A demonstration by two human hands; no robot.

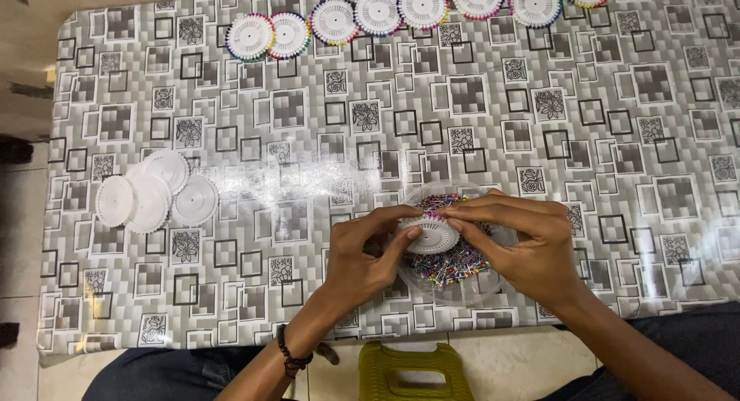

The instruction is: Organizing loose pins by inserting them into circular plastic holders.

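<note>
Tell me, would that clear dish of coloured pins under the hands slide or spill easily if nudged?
Probably it slides: the clear dish is shallow and sits on a glossy tablecloth. It looks thin and light, so likely flexible. The loose coloured-head pins are heaped, so a sharp push could well scatter them.

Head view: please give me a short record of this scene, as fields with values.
left hand: holds the white round plastic pin wheel
right hand: fingertips at the wheel's top edge
under the hands: clear round container of colour-headed pins
far edge: row of filled pin wheels
left side: pile of blank white discs
surface: table with grey square-patterned cover
</note>
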